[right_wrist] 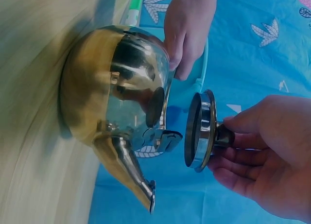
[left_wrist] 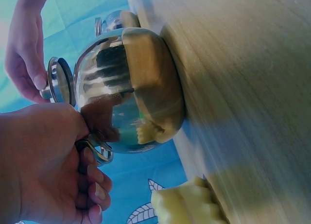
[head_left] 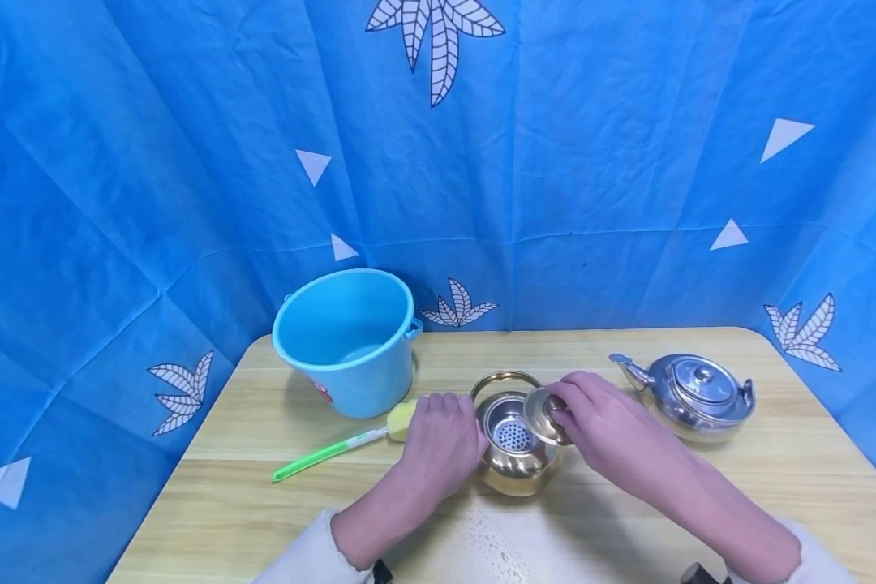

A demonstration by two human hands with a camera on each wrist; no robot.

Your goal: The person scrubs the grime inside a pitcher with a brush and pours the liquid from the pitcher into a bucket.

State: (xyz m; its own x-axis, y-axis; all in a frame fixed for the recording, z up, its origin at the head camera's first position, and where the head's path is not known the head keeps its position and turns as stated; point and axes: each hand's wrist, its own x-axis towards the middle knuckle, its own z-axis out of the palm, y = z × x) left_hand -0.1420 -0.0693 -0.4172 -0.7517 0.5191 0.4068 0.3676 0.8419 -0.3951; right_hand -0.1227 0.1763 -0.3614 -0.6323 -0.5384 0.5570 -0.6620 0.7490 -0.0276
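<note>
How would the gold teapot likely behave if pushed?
The gold teapot looks like rigid metal, so it probably won't flex. Its smooth, mirror-like surface could be slippery, more so if wet; drops lie on the tabletop nearby. Its rounded shape might let it rock.

Place: curtained-off work nook | blue leaf-print cloth [head_left: 591, 122] | wood-grain table [head_left: 219, 511]

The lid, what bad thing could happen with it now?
The lid might slip and clatter, since the right hand holds it only by its knob. Being tilted, it could bump the gold pot. The pot might slide if pulled onto those drops on the table.
</note>
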